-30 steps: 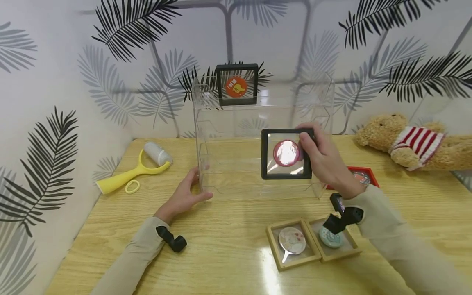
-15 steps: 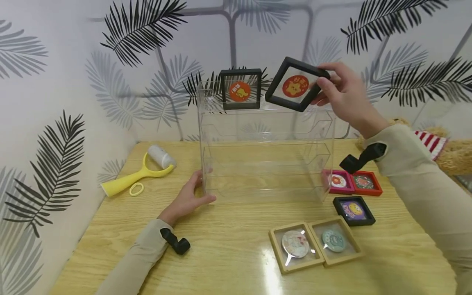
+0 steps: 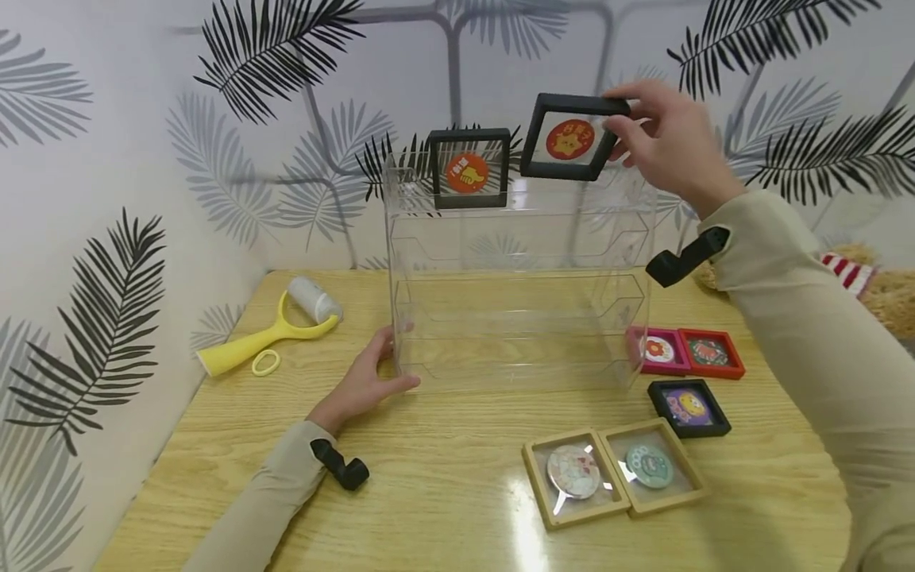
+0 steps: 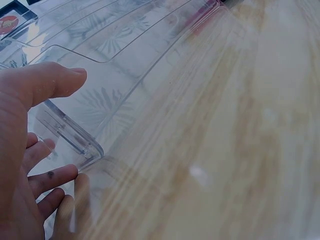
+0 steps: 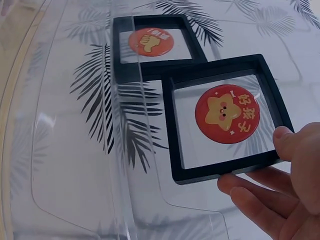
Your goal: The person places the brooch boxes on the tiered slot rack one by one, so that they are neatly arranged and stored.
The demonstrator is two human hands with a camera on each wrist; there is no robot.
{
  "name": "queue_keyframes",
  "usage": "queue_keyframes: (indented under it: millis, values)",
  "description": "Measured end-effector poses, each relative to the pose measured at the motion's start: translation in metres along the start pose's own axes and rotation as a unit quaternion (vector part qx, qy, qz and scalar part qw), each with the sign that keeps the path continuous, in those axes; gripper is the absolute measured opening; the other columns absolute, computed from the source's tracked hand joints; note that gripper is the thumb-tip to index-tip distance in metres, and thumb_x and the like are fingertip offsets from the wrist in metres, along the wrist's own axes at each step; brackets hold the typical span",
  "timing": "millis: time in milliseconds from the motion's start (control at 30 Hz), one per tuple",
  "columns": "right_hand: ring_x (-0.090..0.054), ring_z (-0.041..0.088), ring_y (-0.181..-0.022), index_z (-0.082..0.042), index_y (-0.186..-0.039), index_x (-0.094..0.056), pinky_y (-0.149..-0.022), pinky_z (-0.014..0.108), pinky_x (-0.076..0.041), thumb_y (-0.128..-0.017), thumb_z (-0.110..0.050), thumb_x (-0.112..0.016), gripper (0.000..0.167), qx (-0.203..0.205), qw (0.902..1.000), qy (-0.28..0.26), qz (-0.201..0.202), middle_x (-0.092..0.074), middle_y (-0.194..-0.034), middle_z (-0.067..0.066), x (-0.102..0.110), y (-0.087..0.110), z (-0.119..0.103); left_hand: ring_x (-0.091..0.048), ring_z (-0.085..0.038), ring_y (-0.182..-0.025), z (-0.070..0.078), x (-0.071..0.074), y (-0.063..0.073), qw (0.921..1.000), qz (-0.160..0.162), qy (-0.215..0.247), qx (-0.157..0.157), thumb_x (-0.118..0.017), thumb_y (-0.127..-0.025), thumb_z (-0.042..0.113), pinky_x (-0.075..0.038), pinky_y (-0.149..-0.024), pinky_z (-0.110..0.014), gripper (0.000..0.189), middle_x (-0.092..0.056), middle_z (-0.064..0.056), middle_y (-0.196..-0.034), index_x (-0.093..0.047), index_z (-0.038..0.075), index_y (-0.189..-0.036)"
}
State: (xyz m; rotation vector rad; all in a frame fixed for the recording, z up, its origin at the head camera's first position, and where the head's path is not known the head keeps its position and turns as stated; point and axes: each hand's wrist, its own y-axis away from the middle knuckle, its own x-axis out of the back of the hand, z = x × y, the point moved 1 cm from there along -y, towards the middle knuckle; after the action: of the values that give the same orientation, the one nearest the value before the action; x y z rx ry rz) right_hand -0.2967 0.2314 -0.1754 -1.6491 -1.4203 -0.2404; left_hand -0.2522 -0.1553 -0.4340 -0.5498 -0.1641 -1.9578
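Observation:
My right hand (image 3: 675, 139) pinches a black square display frame (image 3: 569, 141) by its right side. A red round badge with a yellow star shows inside it. The frame hangs slightly tilted above the top of a clear acrylic rack (image 3: 518, 278). On the rack's top, to the left, stands another black frame (image 3: 469, 133) with an orange thumbs-up badge. My left hand (image 3: 364, 381) holds the rack's lower left side, with thumb (image 4: 62, 82) at the front and fingers (image 4: 57, 179) round the outer side.
Two wooden frames (image 3: 581, 520), a black frame (image 3: 689, 433), a pink frame (image 3: 665, 369) and a red frame (image 3: 735, 365) lie at right. At left lie a yellow Y-shaped handle (image 3: 246, 347), a yellow ring (image 3: 266, 363) and a grey-white cylinder (image 3: 310, 298). A teddy bear (image 3: 893, 298) lies far right.
My right hand has raised the black frame from before the rack to above its top, then levelled it somewhat. The left hand stays on the rack's side.

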Motion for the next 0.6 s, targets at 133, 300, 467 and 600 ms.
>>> queue_keyframes:
  millis: [133,300,467,600]
  values:
    - [-0.051,-0.013,-0.06,-0.014,-0.135,-0.055,-0.054,0.012,-0.04,-0.099,-0.02,-0.054,0.037,0.029,0.9985,0.044,-0.012,-0.065,-0.109,0.02,-0.0044,-0.0013,-0.0012,-0.039,-0.037,-0.135,0.0017,-0.0003,0.0003,1.0,0.0,0.001,-0.001,-0.074,-0.084,0.015,-0.027,-0.111,-0.056,0.078,-0.038,-0.016,-0.149,-0.03,0.016,-0.148]
    - [-0.047,-0.014,-0.057,-0.011,-0.135,-0.055,-0.05,0.014,-0.037,-0.099,-0.018,-0.054,0.036,0.047,0.9949,0.085,-0.03,-0.067,-0.108,0.022,-0.0077,-0.0013,-0.0013,-0.04,-0.038,-0.134,0.0014,-0.0007,-0.0008,1.0,0.001,0.005,-0.009,-0.074,-0.085,0.014,-0.028,-0.11,-0.056,0.078,-0.039,-0.017,-0.148,-0.03,0.014,-0.148]
    - [-0.047,-0.005,-0.052,-0.009,-0.14,-0.05,-0.046,0.021,-0.033,-0.1,-0.02,-0.05,0.041,0.04,0.9872,0.132,-0.081,-0.068,-0.11,0.022,-0.0093,-0.003,0.0014,-0.04,-0.037,-0.134,-0.0003,0.0,-0.001,1.0,0.001,0.006,-0.006,-0.074,-0.085,0.015,-0.027,-0.111,-0.057,0.077,-0.039,-0.017,-0.148,-0.03,0.015,-0.148]
    - [-0.046,-0.012,-0.057,-0.008,-0.144,-0.044,-0.049,0.018,-0.036,-0.1,-0.019,-0.049,0.046,0.033,0.9867,0.13,-0.092,-0.065,-0.119,0.022,-0.009,-0.0032,0.0031,-0.04,-0.037,-0.134,-0.0013,0.0003,-0.0006,1.0,-0.001,0.007,-0.003,-0.074,-0.085,0.016,-0.026,-0.111,-0.057,0.077,-0.039,-0.017,-0.148,-0.03,0.016,-0.149]
